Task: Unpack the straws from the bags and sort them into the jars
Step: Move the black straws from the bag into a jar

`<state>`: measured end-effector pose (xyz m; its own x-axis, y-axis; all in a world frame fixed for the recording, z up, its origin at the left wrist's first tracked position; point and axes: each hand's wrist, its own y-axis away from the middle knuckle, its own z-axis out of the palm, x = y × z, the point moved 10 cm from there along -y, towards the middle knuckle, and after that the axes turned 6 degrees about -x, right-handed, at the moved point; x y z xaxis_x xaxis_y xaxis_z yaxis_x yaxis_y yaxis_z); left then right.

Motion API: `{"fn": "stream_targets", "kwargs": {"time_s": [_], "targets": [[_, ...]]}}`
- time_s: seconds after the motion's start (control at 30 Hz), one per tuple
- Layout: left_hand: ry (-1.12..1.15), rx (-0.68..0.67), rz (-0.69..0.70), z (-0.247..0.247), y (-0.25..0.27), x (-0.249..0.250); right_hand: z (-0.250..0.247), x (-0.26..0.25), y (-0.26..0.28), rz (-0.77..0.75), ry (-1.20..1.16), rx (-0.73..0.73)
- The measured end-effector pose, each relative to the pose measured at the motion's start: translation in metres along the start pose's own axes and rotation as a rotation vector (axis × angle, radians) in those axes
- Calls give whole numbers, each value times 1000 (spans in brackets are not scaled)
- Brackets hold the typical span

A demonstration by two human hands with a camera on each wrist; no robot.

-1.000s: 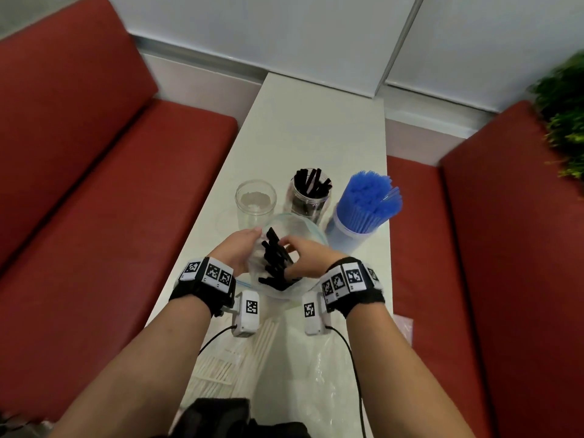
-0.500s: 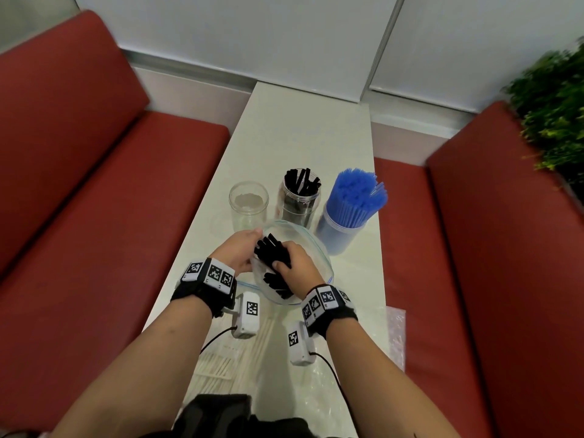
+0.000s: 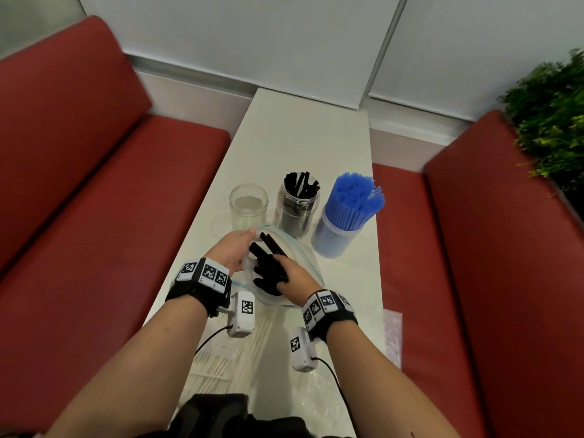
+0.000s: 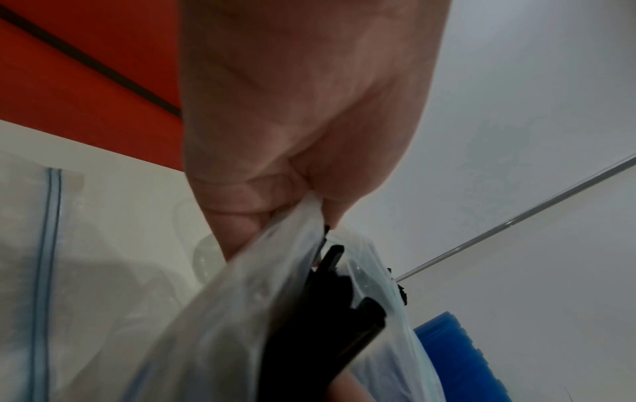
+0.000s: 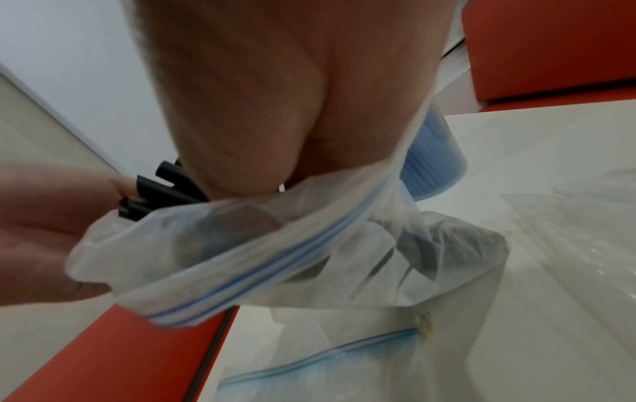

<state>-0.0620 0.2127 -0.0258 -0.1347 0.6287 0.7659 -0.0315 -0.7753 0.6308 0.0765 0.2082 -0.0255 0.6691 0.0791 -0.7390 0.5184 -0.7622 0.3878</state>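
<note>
Bag (image 3: 303, 260) rim pinched by left hand (image 3: 235, 249) | right hand (image 3: 292, 276) grips black straws (image 3: 268, 263), fingertips hidden inside

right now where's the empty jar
In the head view the empty jar stands on the white table, leftmost of three, beside the jar of black straws, just beyond the left hand.

Support: a long white table (image 3: 303, 143) is set between two red benches.
Far row: an empty clear jar (image 3: 248, 203), a jar of black straws (image 3: 298, 205) and a jar of blue straws (image 3: 346, 216) are stood side by side.
Near end: white straws (image 3: 221, 365) and clear plastic bags (image 3: 392, 336) are laid flat.
</note>
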Motion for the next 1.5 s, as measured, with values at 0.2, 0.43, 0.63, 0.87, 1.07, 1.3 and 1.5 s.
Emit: {"fn": "stream_targets", "kwargs": {"time_s": [0.2,0.43,0.63,0.87,1.07,1.3,1.5], "targets": [[11,-11,4,0,-1,2,-10,2,-8,6,76,61],[4,-37,-14,5,4,6,-5,2,-11,8,124,25],[22,-38,-8,5,10,8,-11,-9,-9,-70,65,64],[58,-34,-26,5,7,1,-20,-17,3,-96,-112,133],[121,-36,-22,3,5,2,-86,-65,5,-255,-300,310],[144,-35,-43,2,3,3,-93,-72,5,-238,-385,291],[133,-20,-48,-4,2,5,-227,-151,11,-577,-683,517]]}}
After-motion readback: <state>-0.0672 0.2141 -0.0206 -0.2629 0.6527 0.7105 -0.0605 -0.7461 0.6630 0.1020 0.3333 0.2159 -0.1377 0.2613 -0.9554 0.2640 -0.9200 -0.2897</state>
